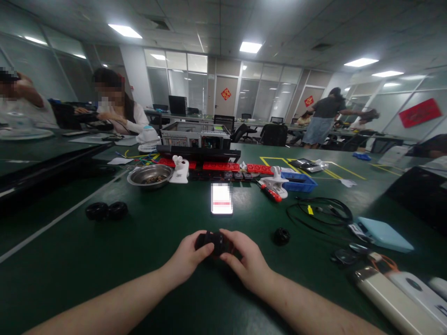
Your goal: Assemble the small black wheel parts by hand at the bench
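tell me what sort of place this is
Probably an office used as a shared workshop: an open-topped metal case and a red-handled screwdriver rest on the long green table, with glass partitions behind.

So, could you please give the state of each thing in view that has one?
Black part, held in both hands
Left hand, closed on the black part
Right hand, closed on the same part
Two black pieces, side by side
Loose black piece, lying apart
Phone, screen lit
Metal bowl, holding small pieces
Blue tray, holding something dark
Black cable, loosely coiled
Computer case, top open
Ceiling lights, on
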A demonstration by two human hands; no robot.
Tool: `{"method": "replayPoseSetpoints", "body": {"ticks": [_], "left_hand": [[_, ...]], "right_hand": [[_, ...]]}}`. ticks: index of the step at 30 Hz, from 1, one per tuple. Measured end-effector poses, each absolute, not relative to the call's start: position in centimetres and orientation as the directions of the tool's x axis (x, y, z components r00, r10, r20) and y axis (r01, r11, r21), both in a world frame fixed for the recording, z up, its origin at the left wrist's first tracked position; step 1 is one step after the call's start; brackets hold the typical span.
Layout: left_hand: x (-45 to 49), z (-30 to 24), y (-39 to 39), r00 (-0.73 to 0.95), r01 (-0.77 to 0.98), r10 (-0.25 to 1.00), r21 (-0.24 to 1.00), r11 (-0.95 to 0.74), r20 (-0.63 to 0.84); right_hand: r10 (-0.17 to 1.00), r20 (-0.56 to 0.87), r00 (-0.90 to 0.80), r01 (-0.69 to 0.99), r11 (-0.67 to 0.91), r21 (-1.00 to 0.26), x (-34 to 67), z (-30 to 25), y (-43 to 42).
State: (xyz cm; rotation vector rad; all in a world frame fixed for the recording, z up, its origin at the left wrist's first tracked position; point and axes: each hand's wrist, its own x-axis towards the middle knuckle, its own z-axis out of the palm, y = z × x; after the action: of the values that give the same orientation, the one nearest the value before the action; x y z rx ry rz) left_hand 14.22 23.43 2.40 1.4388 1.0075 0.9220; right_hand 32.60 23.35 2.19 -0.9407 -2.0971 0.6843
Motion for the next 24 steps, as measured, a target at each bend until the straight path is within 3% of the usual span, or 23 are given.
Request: {"method": "replayPoseSetpoints", "body": {"ticks": [2,5,12,20,24], "left_hand": [[14.3,2.6,23.4,0.307,0.103,0.952,0.994,-0.040,0.006],[14.6,2.9,23.0,0.261,0.206,0.965,0.974,-0.096,0.040],[14.9,3.1,22.1,0.299,0.466,0.939,0.834,-0.297,0.168],[14.6,3.1,22.2,0.310,0.407,0.944,0.882,-0.238,0.111],[14.2,2.9,22.4,0.371,0.265,0.925,0.945,-0.194,0.085]], "right_hand": [[0.770,0.404,-0.493,0.408,0.615,-0.674,32.6,2.2,23.4],[0.824,0.382,-0.418,0.390,0.543,-0.744,32.5,2.1,23.5],[0.894,0.227,-0.386,0.445,0.395,-0.804,32.5,1.5,24.2],[0.855,0.307,-0.419,0.277,0.442,-0.853,32.5,1.7,23.8],[0.798,0.381,-0.467,0.318,0.553,-0.770,32.6,2.4,23.2]]}}
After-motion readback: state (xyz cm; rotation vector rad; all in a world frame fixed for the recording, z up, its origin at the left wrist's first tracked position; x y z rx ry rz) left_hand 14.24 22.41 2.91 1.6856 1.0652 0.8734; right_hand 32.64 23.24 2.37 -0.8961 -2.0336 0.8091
